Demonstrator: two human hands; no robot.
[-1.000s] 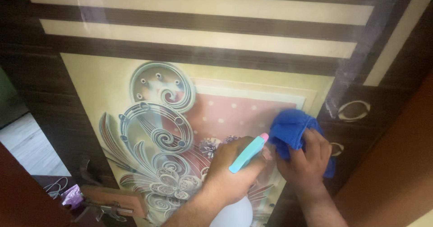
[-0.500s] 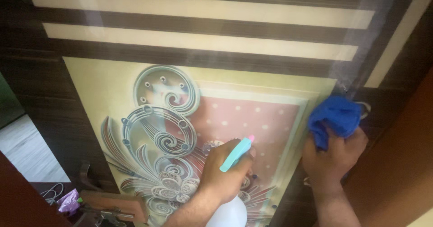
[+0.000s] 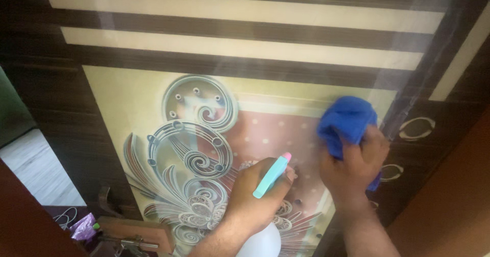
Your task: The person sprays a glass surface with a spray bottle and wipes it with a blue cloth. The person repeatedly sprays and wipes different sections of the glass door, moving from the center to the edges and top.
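Now R hand (image 3: 352, 167) w/ blue cloth (image 3: 347, 121), L hand (image 3: 255, 193) spray bottle (image 3: 270, 178)

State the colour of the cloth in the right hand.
Blue cloth, right hand; head view.

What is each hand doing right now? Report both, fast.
Left hand: closed around the spray bottle.
Right hand: closed on the blue cloth.

Both forearms reach upward, the left hand (image 3: 255, 196) curled in a closed grip, the right hand (image 3: 354, 167) clenched, knuckles outward.
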